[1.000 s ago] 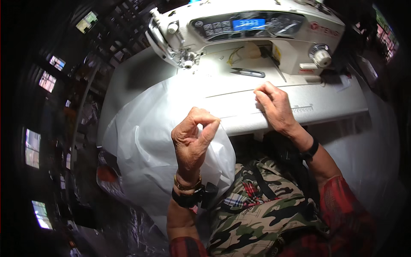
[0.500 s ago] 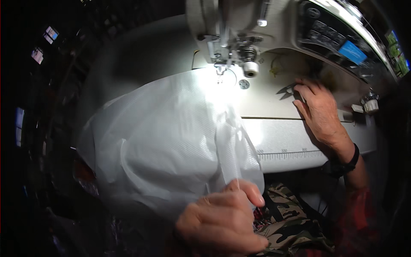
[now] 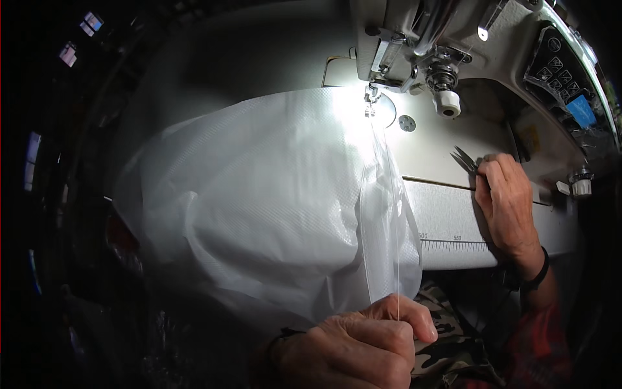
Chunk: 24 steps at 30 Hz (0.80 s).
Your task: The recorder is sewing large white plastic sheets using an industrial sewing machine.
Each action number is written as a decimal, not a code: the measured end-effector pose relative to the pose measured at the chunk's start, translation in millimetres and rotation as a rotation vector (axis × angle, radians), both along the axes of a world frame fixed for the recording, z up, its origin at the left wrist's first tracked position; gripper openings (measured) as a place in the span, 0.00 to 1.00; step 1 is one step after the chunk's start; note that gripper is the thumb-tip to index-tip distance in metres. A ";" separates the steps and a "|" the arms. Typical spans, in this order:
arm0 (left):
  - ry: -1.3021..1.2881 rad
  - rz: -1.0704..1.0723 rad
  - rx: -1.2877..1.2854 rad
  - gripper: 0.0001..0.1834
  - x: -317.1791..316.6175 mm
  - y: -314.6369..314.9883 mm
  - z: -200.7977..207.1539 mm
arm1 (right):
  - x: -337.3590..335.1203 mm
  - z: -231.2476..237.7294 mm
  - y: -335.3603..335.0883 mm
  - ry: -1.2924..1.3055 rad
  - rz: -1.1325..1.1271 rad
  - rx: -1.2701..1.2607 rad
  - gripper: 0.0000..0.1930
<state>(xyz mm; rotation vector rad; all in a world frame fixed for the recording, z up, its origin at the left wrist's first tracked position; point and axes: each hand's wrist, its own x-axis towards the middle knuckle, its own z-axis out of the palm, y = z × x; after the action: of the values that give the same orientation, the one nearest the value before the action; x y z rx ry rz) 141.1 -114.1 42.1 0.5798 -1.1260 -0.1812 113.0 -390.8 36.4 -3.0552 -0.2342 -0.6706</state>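
A white, textured plastic-like sheet (image 3: 259, 175) lies draped across the sewing machine bed, its far right edge under the lit presser foot (image 3: 370, 107). From there a thin pale thread (image 3: 397, 272) runs taut toward me. My left hand (image 3: 363, 343) is closed around the thread's near end, just past the sheet's near right part; whether the fingers also pinch the sheet is hidden. To the right, my right hand (image 3: 508, 201) rests at the bed's front edge, closed around a pair of thread snips (image 3: 465, 160). Their two pointed blades stand apart and face the far left.
A white-tipped tension knob (image 3: 447, 97) hangs right of the needle. The machine's control panel (image 3: 560, 78) is at the upper right. A printed ruler scale (image 3: 453, 246) runs along the table's near edge. Camouflage cloth (image 3: 447, 324) covers my lap.
My view has shifted, so the machine sits further right in the picture. My right hand has drawn the snips nearer to the bed's front edge. The taut thread to my left hand now shows clearly.
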 end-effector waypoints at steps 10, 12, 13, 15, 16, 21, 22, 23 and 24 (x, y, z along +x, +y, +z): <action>-0.008 0.030 -0.088 0.05 -1.3 -10.3 -7.0 | -31.0 -20.0 -9.3 -0.044 -0.089 1.014 0.07; -0.007 0.025 -0.120 0.04 -1.0 -12.0 -7.6 | -32.7 -21.6 -9.9 -0.045 -0.069 1.019 0.09; 0.002 0.023 -0.126 0.04 -1.5 -12.6 -7.5 | -33.2 -22.1 -9.6 -0.058 -0.062 1.026 0.09; 0.024 0.023 -0.124 0.04 -3.7 -13.1 -6.5 | -33.9 -22.6 -8.4 -0.070 -0.071 1.036 0.09; 0.046 0.021 -0.101 0.04 -5.0 -12.0 -5.4 | -34.3 -22.7 -7.7 -0.074 -0.088 1.037 0.09; 0.049 0.028 -0.071 0.04 -5.8 -11.3 -6.2 | -35.2 -20.4 -9.5 0.019 -0.107 0.963 0.09; 0.024 0.034 -0.088 0.05 -4.4 -12.8 -8.2 | -35.3 -19.8 -10.2 0.007 -0.123 0.944 0.09; -0.001 0.039 -0.105 0.05 -3.0 -14.5 -10.1 | -35.3 -19.5 -10.5 -0.003 -0.138 0.926 0.09; -0.009 0.037 -0.109 0.06 -2.1 -15.4 -11.6 | -35.4 -19.3 -10.6 0.005 -0.142 0.926 0.10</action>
<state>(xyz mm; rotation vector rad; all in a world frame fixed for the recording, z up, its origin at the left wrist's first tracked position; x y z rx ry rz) 139.0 -129.5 30.5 0.5048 -1.1254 -0.0848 77.6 -401.4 17.0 -2.1870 0.2391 -0.5560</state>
